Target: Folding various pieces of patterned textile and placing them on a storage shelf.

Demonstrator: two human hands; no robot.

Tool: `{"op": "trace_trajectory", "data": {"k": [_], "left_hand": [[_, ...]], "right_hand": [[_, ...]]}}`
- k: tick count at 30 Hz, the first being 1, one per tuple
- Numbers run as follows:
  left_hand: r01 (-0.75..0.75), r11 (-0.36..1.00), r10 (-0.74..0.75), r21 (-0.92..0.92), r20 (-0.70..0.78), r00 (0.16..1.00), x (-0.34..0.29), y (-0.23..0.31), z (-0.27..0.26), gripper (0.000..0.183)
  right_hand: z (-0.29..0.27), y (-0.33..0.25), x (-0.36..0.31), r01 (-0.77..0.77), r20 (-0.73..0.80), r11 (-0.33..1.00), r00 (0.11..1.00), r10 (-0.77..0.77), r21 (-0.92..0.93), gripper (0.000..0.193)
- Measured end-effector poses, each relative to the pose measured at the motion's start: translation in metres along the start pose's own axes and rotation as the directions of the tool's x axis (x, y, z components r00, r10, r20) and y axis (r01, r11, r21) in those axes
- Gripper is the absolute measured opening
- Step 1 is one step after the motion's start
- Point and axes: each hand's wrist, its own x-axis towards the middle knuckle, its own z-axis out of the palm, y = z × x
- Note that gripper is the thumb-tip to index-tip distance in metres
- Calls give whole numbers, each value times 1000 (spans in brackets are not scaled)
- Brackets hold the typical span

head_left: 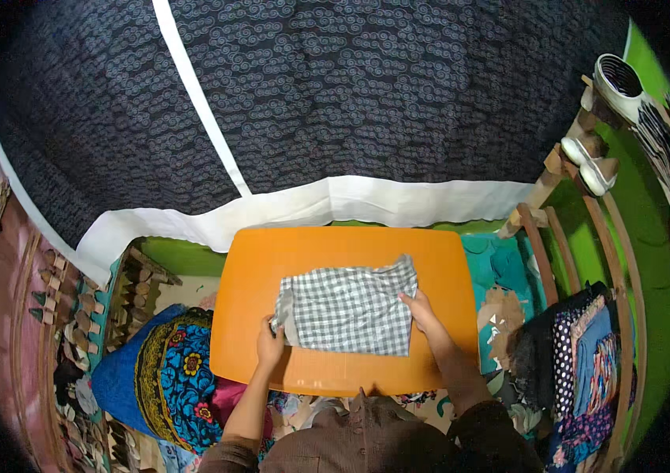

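A grey-and-white checked cloth point(350, 309) lies spread in a rough rectangle on the orange table point(248, 260). Its upper right corner is bunched and sticks up beyond the rest. Along the left side a plainer grey strip shows, perhaps a turned edge or the wrong side. My left hand point(270, 344) pinches the cloth at that left edge, thumb on top. At the right edge my right hand point(421, 311) grips the fabric, its thumb lying over the checks and the other fingers mostly hidden. Whether the cloth is a garment I cannot tell.
A dark patterned curtain point(398, 102) with a white border hangs behind the table. Shoe racks point(86, 315) stand at the left, beside a blue floral fabric bundle point(185, 363). To the right are a wooden rack point(599, 229), folded clothes point(591, 363) and white shoes point(591, 165).
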Motion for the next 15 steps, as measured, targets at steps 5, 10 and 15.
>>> {"op": "trace_trajectory", "data": {"k": [5, 10, 15], "left_hand": [[-115, 907, 206, 404, -189, 960, -13, 26, 28, 48], [-646, 590, 575, 484, 309, 758, -43, 47, 82, 46], [-454, 621, 349, 639, 293, 890, -34, 11, 98, 51]], "right_hand": [[25, 28, -5, -58, -378, 610, 830, -410, -790, 52], [69, 21, -49, 364, 272, 98, 825, -495, -926, 54], [30, 53, -40, 433, 380, 96, 863, -334, -896, 52]]}}
